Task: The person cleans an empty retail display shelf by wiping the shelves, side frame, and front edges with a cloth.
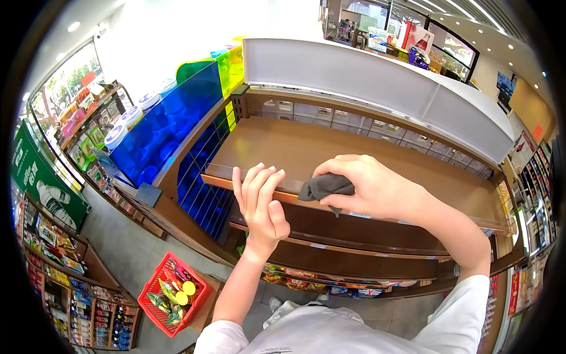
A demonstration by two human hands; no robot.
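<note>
A dark grey cloth (328,187) is bunched in my right hand (368,182), pressed at the front edge of the brown top shelf (330,141). Some of the cloth hangs below my fingers. My left hand (259,209) is raised by the same shelf's front edge, left of the cloth, with fingers stretched out and nothing held. Whether its fingertips touch the edge strip I cannot tell. Under the top shelf are lower brown shelves (354,259), partly hidden by my hands and arms.
Packaged snacks (318,283) fill the bottom level. Left of the shelf stands a blue translucent panel (171,130) with white-lidded tubs (131,115) behind it. A red basket (203,292) of packaged goods sits at lower left. A white panel (365,76) tops the shelf's back.
</note>
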